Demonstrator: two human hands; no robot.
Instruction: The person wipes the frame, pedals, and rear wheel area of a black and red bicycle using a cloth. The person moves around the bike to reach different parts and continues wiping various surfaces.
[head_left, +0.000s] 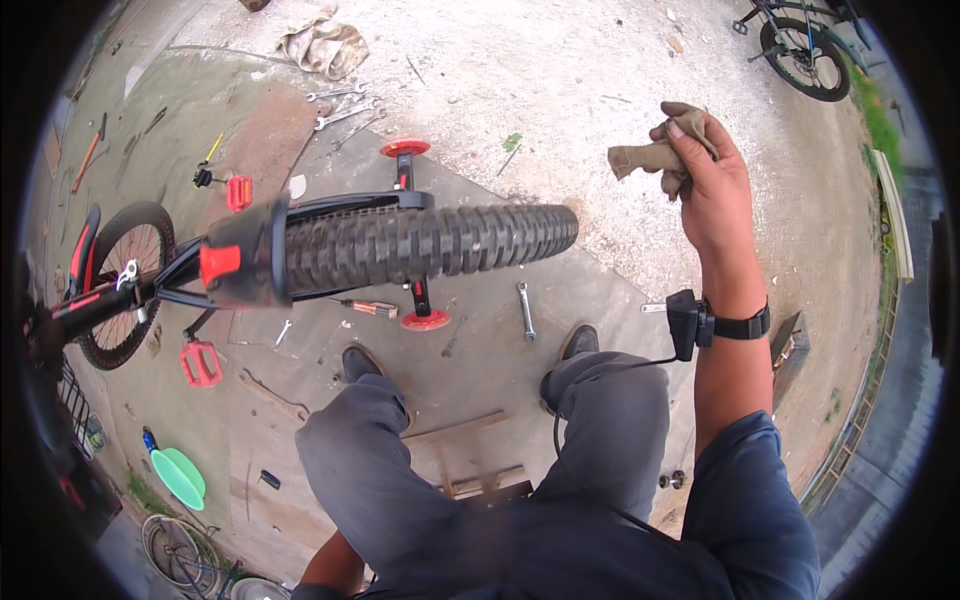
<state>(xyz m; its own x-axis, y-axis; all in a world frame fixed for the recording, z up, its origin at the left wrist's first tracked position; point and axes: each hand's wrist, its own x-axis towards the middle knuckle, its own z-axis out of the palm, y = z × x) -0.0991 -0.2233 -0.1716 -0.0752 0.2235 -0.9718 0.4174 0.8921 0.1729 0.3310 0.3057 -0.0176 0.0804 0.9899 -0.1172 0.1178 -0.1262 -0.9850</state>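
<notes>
At two o'clock the right hand (712, 172) curls closed round a grimy brown cloth rag (641, 158), apparently bunched for grip, apart from the knobbly black rubber tyre (430, 240) at eleven o'clock; the left hand, unseen, cannot be told.

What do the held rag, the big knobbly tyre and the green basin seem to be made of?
Rag: probably matt brown cloth, bunched softly in the right hand.
Tyre: likely dull dark rubber, with moulded tread blocks.
Basin: perhaps plastic; it looks smooth, evenly coloured.
</notes>
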